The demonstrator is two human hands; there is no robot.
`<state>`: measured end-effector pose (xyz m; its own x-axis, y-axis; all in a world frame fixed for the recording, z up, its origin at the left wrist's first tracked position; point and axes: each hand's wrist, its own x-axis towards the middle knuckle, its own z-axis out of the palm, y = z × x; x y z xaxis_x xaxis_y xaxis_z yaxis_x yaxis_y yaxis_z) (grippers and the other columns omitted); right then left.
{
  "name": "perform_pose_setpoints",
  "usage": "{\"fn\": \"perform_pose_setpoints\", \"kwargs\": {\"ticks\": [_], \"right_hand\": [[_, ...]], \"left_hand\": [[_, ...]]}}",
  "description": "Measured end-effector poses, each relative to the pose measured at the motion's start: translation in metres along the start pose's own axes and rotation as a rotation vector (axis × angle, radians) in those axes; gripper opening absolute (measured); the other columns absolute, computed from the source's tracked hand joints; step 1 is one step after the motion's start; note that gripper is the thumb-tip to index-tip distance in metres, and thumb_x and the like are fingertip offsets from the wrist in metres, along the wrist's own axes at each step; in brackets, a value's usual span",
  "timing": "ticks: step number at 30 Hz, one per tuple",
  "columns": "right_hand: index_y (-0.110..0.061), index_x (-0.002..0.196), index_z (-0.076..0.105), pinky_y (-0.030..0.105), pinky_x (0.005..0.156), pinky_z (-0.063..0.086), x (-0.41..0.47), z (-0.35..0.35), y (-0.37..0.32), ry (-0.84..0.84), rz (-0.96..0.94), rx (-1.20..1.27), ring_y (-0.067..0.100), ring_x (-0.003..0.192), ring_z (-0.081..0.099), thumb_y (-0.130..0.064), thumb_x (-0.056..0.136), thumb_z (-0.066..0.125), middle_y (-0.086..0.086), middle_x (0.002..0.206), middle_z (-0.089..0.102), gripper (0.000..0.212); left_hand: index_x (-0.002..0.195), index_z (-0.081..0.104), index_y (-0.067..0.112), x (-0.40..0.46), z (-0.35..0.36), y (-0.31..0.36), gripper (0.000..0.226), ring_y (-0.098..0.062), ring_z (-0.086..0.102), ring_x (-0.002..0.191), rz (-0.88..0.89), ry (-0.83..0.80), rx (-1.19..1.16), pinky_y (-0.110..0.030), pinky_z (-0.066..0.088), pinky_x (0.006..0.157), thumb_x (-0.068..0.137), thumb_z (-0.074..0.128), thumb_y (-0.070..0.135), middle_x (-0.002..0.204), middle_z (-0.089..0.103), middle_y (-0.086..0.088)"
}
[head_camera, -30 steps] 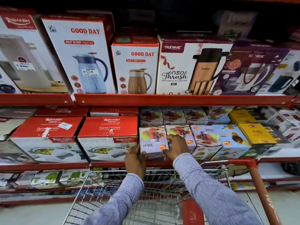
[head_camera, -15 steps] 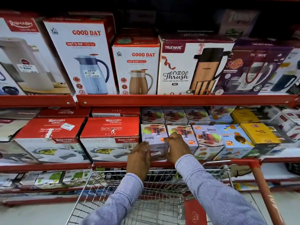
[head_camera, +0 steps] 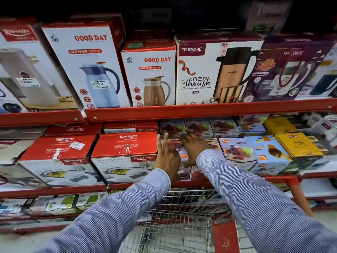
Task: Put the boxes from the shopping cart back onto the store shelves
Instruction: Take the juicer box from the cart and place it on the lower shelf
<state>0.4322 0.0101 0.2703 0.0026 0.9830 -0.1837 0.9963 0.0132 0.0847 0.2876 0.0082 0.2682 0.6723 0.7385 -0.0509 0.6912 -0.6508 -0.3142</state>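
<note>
Red metal shelf rails [head_camera: 200, 111], pale floor [head_camera: 21, 241], dim top.

Both hands cover most of the small box [head_camera: 179, 149] they press on the middle shelf, so its print is unreadable. The top shelf [head_camera: 209, 13] sits in darkness, its boxes mere shapes. The cart [head_camera: 182, 234] is cut off below, its contents unclear. Far-right boxes [head_camera: 326, 125] blur.

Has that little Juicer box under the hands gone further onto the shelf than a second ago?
Yes. The Juicer box has slid back, deeper beside the red Rishabh box; the right hand lies flat on it.
</note>
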Motion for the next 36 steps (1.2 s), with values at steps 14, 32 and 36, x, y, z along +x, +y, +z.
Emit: {"fn": "perform_pose_setpoints", "kwargs": {"ticks": [14, 32, 36], "right_hand": [[-0.011, 0.138, 0.036, 0.057, 0.109, 0.031, 0.006, 0.005, -0.001, -0.007, 0.031, -0.031, 0.036, 0.137, 0.028, -0.067, 0.048, 0.077, 0.011, 0.144, 0.041, 0.113], [-0.018, 0.135, 0.044, 0.060, 0.111, 0.020, 0.012, -0.020, 0.006, -0.123, -0.005, -0.094, 0.030, 0.130, 0.036, -0.075, 0.034, 0.075, 0.006, 0.140, 0.045, 0.120], [-0.018, 0.139, 0.041, 0.060, 0.111, 0.019, 0.010, -0.024, 0.005, -0.140, 0.005, -0.089, 0.030, 0.132, 0.033, -0.074, 0.037, 0.076, 0.006, 0.143, 0.042, 0.121]], "left_hand": [[0.148, 0.022, 0.003, 0.004, 0.018, -0.008, 0.060, -0.048, -0.006, 0.146, 0.057, -0.004, 0.059, -0.068, -0.019, 0.109, 0.097, 0.037, 0.032, 0.160, 0.008, -0.023], [0.147, 0.024, 0.006, -0.003, 0.018, -0.008, 0.059, -0.041, -0.001, 0.148, 0.089, -0.003, 0.066, -0.064, -0.011, 0.114, 0.097, 0.036, 0.035, 0.157, 0.018, -0.025], [0.147, 0.027, 0.007, -0.003, 0.021, -0.009, 0.058, -0.041, 0.000, 0.149, 0.103, 0.006, 0.038, -0.063, -0.013, 0.115, 0.097, 0.037, 0.035, 0.158, 0.016, -0.025]]}}
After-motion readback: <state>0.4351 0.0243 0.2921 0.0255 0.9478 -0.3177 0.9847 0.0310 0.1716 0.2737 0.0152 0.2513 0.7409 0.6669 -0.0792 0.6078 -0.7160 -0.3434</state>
